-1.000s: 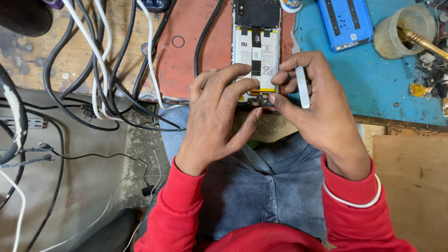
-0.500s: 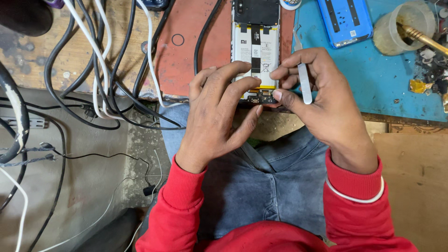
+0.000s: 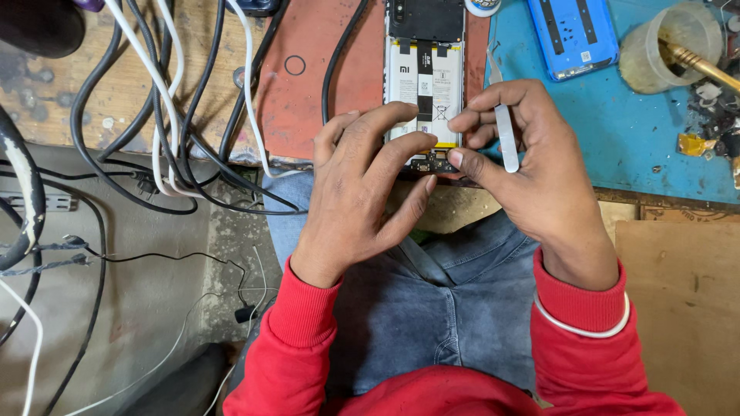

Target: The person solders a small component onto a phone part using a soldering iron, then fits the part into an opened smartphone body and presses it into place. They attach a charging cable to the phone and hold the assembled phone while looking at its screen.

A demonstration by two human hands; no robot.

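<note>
We see both hands meeting at the lower end of an opened phone [image 3: 425,85], which lies face down with its back cover off, its pale battery exposed, at the near edge of the bench. We take this phone as our landmark. The left hand [image 3: 362,192] comes up from below it, fingers spread and curled, fingertips pressing on the phone's bottom left corner and lower edge; it steadies the phone rather than closing around it. The right hand [image 3: 532,181] sits just right of the phone, its thumb tip touching the small circuit board at the phone's bottom end. Its fingers pinch a slim white pry tool [image 3: 505,135], held nearly upright just beside the phone's right edge.

Under the phone lies a reddish-brown mat [image 3: 324,77]. To the phone's right spreads a blue mat [image 3: 617,131], bearing a blue phone-shaped panel [image 3: 572,35] up and to the right, and farther right a cloudy plastic cup [image 3: 659,46] with a brass-coloured tool [image 3: 705,68] leaning in it. Left of the phone, black and white cables [image 3: 169,115] tangle across the worn wooden bench. Below the phone we see blue jeans [image 3: 432,308] and red sleeves [image 3: 308,331].
</note>
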